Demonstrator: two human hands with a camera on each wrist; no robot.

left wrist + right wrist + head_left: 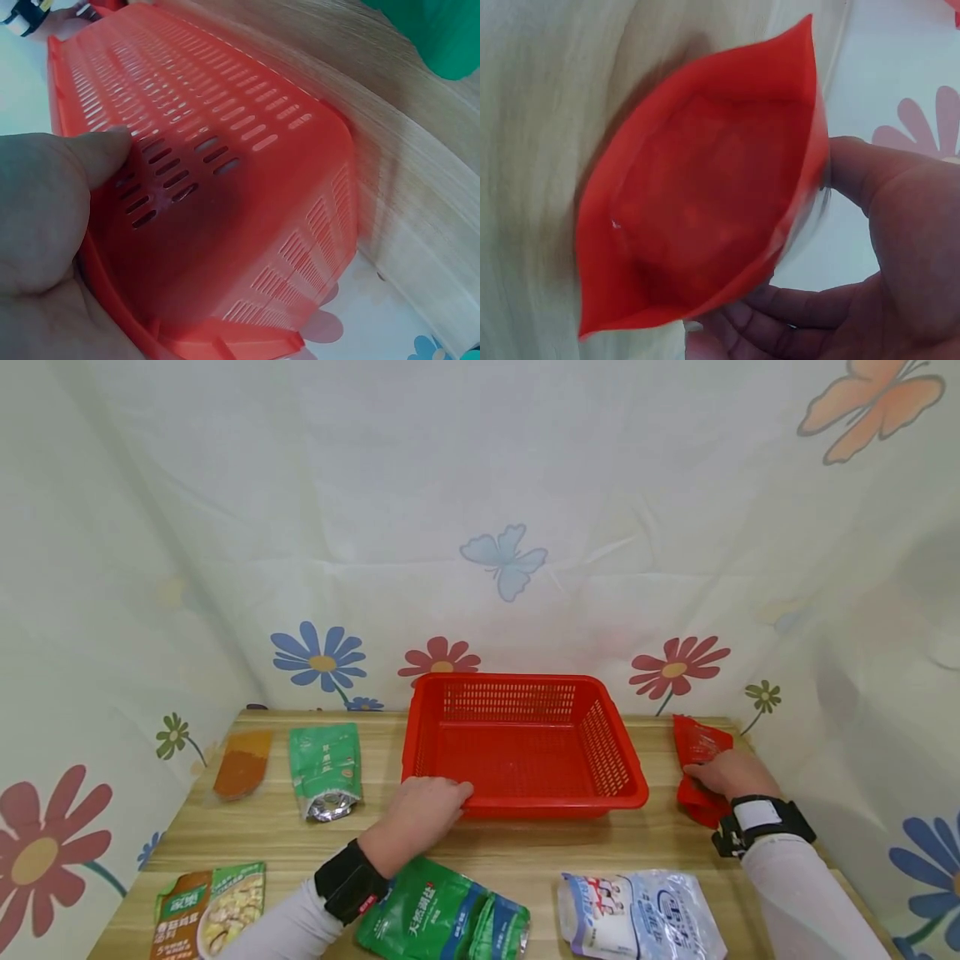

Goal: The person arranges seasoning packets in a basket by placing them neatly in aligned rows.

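A red plastic basket (517, 802) with slotted walls stands at the back middle of the table. My left hand (423, 814) grips its near rim by the left corner. In the left wrist view the thumb of that hand (45, 225) lies on the outer wall of the basket (225, 187), and the other fingers are mostly hidden. To the right of the basket, my right hand (735, 774) holds a red pouch (701, 745) by its side. The right wrist view shows the base of the pouch (705, 172) spread, with the thumb and fingers of the right hand (915, 232) at its edge.
On the left lie an orange-brown packet (243, 764), a green pouch with a silver bottom (326, 768) and a soup packet (213, 910). Along the front are a green and blue pouch (427, 914) and a white and blue packet (637, 914). Floral curtains (480, 485) border the wooden table (300, 852).
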